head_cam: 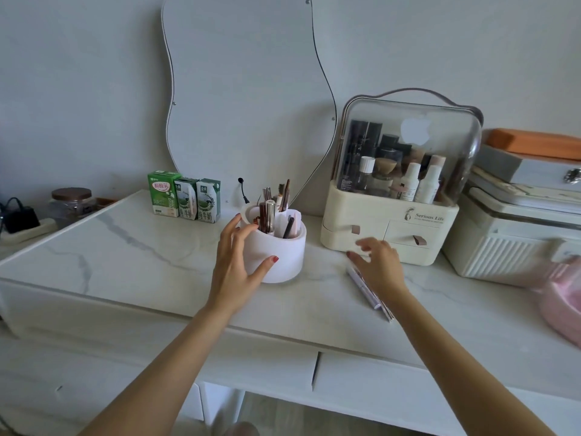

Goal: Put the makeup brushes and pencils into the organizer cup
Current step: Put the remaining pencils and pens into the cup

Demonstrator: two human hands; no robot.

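A white round organizer cup [284,251] stands mid-table with several brushes and pencils [273,212] upright in its compartments. My left hand [240,258] wraps around the cup's left side, thumb on the front wall and fingers at the rim. To the right of the cup, my right hand [379,262] hovers with fingers spread over a few loose pencils [372,294] lying on the marble tabletop. That hand holds nothing, and its palm hides the pencils' far ends.
A cream cosmetics case [393,225] with a clear lid and two drawers stands right behind my right hand. Three milk cartons [184,198] sit at the back left, a wavy mirror [245,89] leans on the wall, white boxes [515,234] and a pink item [562,297] lie far right.
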